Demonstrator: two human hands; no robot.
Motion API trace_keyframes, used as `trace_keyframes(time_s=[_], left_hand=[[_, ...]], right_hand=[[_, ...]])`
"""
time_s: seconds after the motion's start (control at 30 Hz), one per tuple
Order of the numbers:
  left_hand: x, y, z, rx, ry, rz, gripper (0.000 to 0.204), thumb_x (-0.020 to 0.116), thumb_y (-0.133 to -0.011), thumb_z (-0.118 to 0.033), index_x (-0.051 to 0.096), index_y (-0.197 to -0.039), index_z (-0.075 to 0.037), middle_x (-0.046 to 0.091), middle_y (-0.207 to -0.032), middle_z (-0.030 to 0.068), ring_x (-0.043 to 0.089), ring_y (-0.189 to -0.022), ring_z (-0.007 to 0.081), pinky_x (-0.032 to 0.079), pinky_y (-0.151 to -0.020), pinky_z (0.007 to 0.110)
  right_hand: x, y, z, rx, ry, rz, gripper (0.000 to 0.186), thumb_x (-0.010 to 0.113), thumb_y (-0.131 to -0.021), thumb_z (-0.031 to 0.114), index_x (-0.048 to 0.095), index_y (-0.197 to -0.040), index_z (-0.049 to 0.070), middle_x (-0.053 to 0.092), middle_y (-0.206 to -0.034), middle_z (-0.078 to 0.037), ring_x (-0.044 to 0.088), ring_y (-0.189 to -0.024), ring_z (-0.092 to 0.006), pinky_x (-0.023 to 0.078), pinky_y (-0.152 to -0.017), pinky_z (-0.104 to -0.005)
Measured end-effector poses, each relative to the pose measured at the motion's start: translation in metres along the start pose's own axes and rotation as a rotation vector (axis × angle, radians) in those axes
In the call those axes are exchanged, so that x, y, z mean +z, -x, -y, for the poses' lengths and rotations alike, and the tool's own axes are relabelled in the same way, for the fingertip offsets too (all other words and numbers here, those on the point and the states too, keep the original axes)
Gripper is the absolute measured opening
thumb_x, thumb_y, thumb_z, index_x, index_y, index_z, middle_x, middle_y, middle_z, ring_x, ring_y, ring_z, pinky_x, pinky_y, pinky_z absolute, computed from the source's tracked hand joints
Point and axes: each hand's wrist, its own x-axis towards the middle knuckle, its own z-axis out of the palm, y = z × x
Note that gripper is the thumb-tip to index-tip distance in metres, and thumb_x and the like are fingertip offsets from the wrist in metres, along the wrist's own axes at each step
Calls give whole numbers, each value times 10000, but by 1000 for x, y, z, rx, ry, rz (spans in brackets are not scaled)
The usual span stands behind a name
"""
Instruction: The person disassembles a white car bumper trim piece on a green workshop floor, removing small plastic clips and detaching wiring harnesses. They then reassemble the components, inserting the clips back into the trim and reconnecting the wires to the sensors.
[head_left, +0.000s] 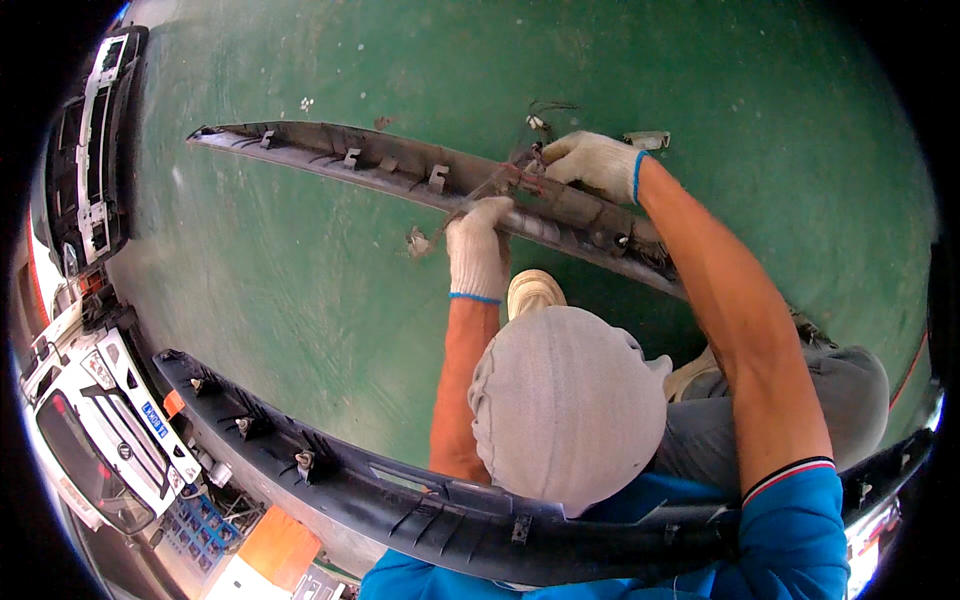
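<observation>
A long, narrow dark trim panel lies slanted over the green floor, its inner side with several pale clips turned up. My left hand, in a white knit glove with a blue cuff, is closed round the panel's near edge at about its middle. Just right of it, my gloved right hand is at the far edge, fingers bent together by thin wires and reddish bits; what they pinch is hidden. A loose wire with a white connector sticks out beyond the panel, close to the right fingertips.
A small clear-and-grey piece lies past my right hand. Crumpled clear film is left of my left hand. A long black curved bumper strip crosses close by me. At left are a bumper assembly and a white truck.
</observation>
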Motion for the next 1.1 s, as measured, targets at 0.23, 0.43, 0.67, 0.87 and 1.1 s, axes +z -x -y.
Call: trace_keyframes(time_s=[0.23, 0.43, 0.67, 0.87, 1.1], left_hand=[[3, 3, -3, -10, -9, -42, 123, 775, -806, -125, 713, -878, -47, 642, -816, 24, 586, -673, 137, 427, -559, 281], [5, 10, -14, -99, -76, -68, 132, 726, -841, -46, 713, -963, 0, 700, -941, 79, 663, -863, 210, 548, -781, 365], [6, 7, -9, -7, 87, 65, 141, 723, -828, -28, 704, -959, 18, 700, -940, 87, 671, -874, 226, 545, -821, 366], [-1, 2, -5, -39, 86, 27, 132, 707, -821, -8, 702, -950, 20, 698, -959, 102, 664, -886, 229, 529, -810, 368], [-3, -3, -2, -30, 96, 38, 144, 690, -831, -1, 692, -971, 31, 700, -992, 117, 675, -925, 251, 560, -876, 401]], right_hand=[[7, -6, -9, -83, -116, -88, 430, 711, -880, 256, 747, -1233, 13, 746, -1117, -93, 652, -1009, -190, 511, -926, -339], [-1, 6, -5, -48, 35, -55, 455, 710, -872, 243, 738, -1265, 16, 749, -1155, -94, 659, -1024, -184, 515, -935, -329], [2, 2, -8, -17, -92, 32, 389, 683, -899, 236, 758, -1224, 35, 752, -1116, -63, 655, -978, -161, 523, -902, -332], [-2, 4, -11, -102, 85, -30, 351, 663, -900, 238, 748, -1166, 25, 754, -1054, -103, 655, -961, -177, 515, -891, -342], [0, 9, -4, -122, 125, -68, 392, 666, -854, 246, 747, -1159, 12, 753, -1084, -124, 660, -997, -205, 509, -917, -343]])
